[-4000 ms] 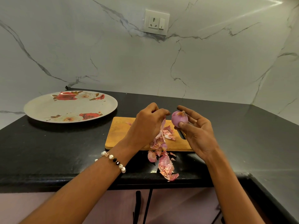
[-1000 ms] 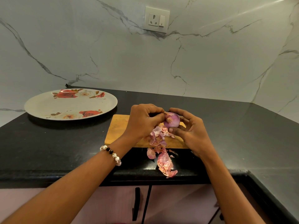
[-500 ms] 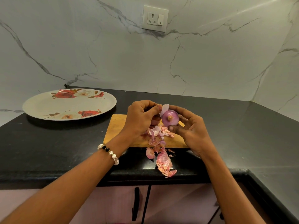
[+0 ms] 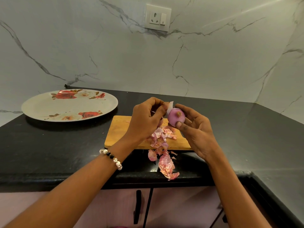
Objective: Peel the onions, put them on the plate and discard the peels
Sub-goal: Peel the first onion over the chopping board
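Note:
A small purple onion [image 4: 175,117] with its root end facing me is held above the wooden cutting board [image 4: 120,132] by my right hand [image 4: 195,130], thumb and fingers curled round it. My left hand [image 4: 146,120] pinches a pale strip of peel [image 4: 170,106] that still joins the onion's upper left side. Pink and purple peels [image 4: 162,140] lie piled on the board's near edge and spill onto the black counter toward its front edge [image 4: 167,165]. The flowered plate [image 4: 32,109] sits at the far left with nothing on it.
The black counter [image 4: 57,148] runs along a marble wall with a socket [image 4: 158,18] above. It turns a corner on the right. Cabinet doors with dark handles [image 4: 138,206] lie below the front edge.
Both hands have lifted the onion slightly. My left hand has pulled a strip of peel up and away from the onion's left side.

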